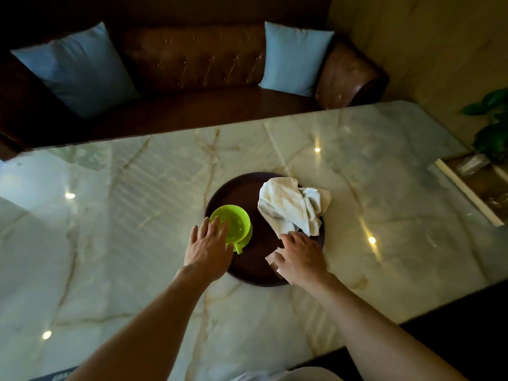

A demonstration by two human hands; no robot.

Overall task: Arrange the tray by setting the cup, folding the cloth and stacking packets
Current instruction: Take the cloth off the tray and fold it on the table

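While both hands reach in over the near rim of the round dark tray [242, 188], the work looks barely begun, since the cloth is crumpled and the packets are not stacked. The tray sits on the marble tabletop [137, 243], a little right of centre, close enough for both arms to work on it together. The left hand [209, 250] lies with straight fingers spread on the near left rim of the lime-green cup [233, 225], probably to steady it or to turn it; the cup stands upright on the left part of the tray, its handle pointing toward the person. The right hand [301, 257] covers the near right part of the tray, its fingers curled down onto the pale packets [272, 260], which show only at their left edge, so whether it pinches them or merely presses on them I cannot tell. The white cloth [291, 207] lies bunched on the far right of the tray, spilling over its rim, just beyond the right fingertips, untouched.
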